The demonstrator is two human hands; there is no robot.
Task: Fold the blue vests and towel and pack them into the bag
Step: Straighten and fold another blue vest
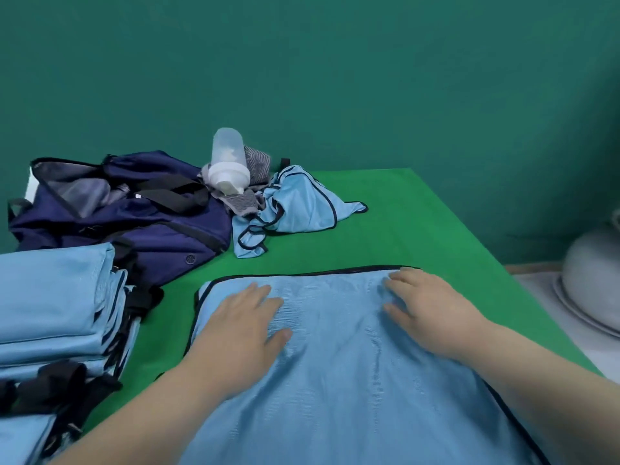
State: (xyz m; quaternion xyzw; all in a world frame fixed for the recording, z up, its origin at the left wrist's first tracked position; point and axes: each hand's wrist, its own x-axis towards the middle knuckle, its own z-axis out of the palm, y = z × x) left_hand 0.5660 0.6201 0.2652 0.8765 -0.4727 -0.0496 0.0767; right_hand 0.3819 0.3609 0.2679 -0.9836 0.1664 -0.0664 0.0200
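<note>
A: Head view, 6 o'clock: both hands flat and spread on a blue vest [335,380], left hand [245,325] at 7, right hand [426,313] at 5.
B: Cut off anywhere?
A: Near edge lost below the frame; far hem, dark-piped, just past the fingertips.
B: At 9?
A: Stack of folded vests [50,297], partly out of frame, black straps tangled beneath. Navy bag [134,209] at 10, unzipped, contents hard to make out.
B: Towel?
A: Grey towel [256,162] at 11, mostly hidden under a tipped plastic bottle [228,159]; crumpled vest [295,209] beside it at 12.
B: Room?
A: Green tabletop [419,229] showing between the two vests, out to its right edge at 3.
</note>
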